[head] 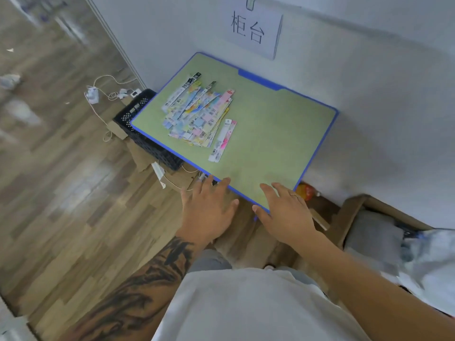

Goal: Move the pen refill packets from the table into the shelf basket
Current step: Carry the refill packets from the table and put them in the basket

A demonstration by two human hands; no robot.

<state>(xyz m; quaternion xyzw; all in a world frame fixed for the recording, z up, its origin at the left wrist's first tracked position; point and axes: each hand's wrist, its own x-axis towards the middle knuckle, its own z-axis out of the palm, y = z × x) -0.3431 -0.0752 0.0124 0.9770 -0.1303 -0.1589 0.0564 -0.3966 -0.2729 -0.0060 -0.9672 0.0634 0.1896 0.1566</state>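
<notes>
Both of my hands hover flat with fingers spread over the near edge of the green table (270, 134), left hand (208, 210) beside right hand (285, 212), holding nothing. The pen refill packets (199, 114) lie heaped well beyond them, one packet (222, 140) just beside the heap.
</notes>
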